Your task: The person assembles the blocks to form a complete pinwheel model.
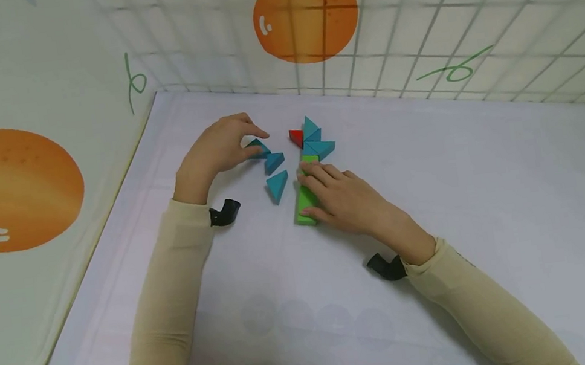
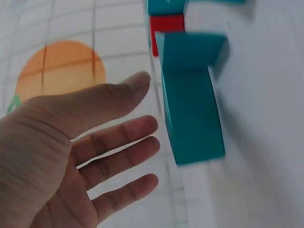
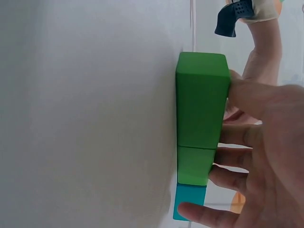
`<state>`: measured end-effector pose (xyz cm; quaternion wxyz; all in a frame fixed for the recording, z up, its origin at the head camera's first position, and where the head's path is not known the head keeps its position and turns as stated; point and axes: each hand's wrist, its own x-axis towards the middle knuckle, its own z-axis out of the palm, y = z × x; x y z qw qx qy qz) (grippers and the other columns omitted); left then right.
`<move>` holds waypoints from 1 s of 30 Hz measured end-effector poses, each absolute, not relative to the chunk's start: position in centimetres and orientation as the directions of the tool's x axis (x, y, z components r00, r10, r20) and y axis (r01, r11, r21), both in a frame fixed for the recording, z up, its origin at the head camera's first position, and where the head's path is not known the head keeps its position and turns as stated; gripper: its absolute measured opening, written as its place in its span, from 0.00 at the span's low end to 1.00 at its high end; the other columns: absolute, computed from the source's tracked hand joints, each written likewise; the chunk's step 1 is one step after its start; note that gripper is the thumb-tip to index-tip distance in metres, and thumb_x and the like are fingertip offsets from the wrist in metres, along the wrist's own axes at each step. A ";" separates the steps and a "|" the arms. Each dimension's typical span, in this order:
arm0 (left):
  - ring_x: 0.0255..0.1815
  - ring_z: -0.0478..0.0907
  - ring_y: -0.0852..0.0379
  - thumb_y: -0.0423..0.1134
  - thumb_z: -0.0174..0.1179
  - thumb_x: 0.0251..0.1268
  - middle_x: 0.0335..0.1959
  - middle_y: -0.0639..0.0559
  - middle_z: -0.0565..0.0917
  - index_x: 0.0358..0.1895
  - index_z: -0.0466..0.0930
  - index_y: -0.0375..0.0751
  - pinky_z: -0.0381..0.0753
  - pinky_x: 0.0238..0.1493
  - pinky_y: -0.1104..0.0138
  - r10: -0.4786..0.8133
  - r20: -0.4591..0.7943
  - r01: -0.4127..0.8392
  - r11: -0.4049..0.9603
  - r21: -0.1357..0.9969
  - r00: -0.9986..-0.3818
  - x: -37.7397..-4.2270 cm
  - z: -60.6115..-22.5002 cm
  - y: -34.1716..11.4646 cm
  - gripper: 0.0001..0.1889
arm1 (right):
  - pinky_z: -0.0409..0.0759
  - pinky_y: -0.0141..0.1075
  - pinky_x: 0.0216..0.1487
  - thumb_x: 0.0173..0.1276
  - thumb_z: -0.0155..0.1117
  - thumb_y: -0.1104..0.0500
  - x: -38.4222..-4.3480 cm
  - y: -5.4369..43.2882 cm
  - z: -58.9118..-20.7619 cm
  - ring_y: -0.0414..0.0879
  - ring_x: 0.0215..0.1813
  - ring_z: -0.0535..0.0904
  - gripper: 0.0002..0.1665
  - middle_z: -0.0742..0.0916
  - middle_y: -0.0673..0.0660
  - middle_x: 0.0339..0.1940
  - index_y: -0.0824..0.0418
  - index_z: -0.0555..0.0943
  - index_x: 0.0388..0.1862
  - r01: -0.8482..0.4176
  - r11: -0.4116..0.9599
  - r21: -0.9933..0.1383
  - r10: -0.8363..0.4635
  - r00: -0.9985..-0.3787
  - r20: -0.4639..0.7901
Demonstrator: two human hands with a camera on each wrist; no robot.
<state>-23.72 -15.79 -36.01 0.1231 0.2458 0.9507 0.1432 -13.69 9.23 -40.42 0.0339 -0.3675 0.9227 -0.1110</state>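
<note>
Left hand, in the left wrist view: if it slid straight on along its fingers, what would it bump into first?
Probably the nearest blue block, which lies just ahead of the left hand. Depth is unclear, though, so it might pass over instead.

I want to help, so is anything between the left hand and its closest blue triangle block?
No, nothing visible stands between the left hand and the nearest blue triangular block. A second blue triangular block lies just past it, toward the right hand, so it isn't in the way.
</note>
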 end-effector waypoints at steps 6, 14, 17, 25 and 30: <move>0.59 0.73 0.49 0.48 0.68 0.61 0.57 0.48 0.77 0.54 0.86 0.49 0.74 0.61 0.55 0.545 -0.184 0.475 0.820 0.319 -0.818 -23.1 -36.1 -13.9 0.19 | 0.78 0.53 0.57 0.73 0.55 0.40 -13.6 9.3 -40.4 0.54 0.74 0.62 0.38 0.65 0.58 0.76 0.61 0.65 0.72 -0.661 0.715 -0.227 -0.677 -0.736 0.010; 0.63 0.72 0.49 0.44 0.68 0.61 0.61 0.49 0.77 0.52 0.87 0.49 0.71 0.66 0.55 0.555 -0.227 0.471 0.816 0.336 -0.800 -22.8 -36.3 -13.6 0.16 | 0.77 0.53 0.58 0.73 0.54 0.39 -13.6 9.1 -40.4 0.54 0.75 0.61 0.39 0.64 0.58 0.76 0.61 0.65 0.73 -0.665 0.714 -0.219 -0.680 -0.733 0.009; 0.62 0.72 0.49 0.42 0.69 0.60 0.60 0.48 0.77 0.51 0.87 0.47 0.71 0.65 0.55 0.553 -0.239 0.456 0.814 0.359 -0.798 -23.0 -36.3 -14.0 0.16 | 0.77 0.53 0.58 0.73 0.55 0.39 -13.6 9.1 -40.4 0.53 0.75 0.61 0.39 0.64 0.58 0.76 0.62 0.64 0.73 -0.665 0.714 -0.219 -0.680 -0.733 0.013; 0.67 0.69 0.45 0.41 0.72 0.57 0.65 0.46 0.74 0.47 0.89 0.45 0.69 0.67 0.53 0.534 -0.292 0.396 0.817 0.419 -0.794 -23.5 -35.9 -15.6 0.14 | 0.76 0.54 0.60 0.73 0.54 0.39 -13.6 9.0 -40.3 0.53 0.75 0.60 0.39 0.64 0.57 0.77 0.61 0.64 0.73 -0.654 0.722 -0.226 -0.672 -0.740 -0.005; 0.67 0.68 0.45 0.41 0.70 0.59 0.64 0.46 0.75 0.47 0.89 0.44 0.68 0.68 0.53 0.525 -0.287 0.386 0.819 0.424 -0.801 -23.6 -35.8 -16.1 0.13 | 0.76 0.54 0.60 0.73 0.54 0.39 -13.6 8.9 -40.3 0.54 0.75 0.61 0.39 0.64 0.58 0.77 0.62 0.64 0.73 -0.658 0.718 -0.229 -0.675 -0.738 0.001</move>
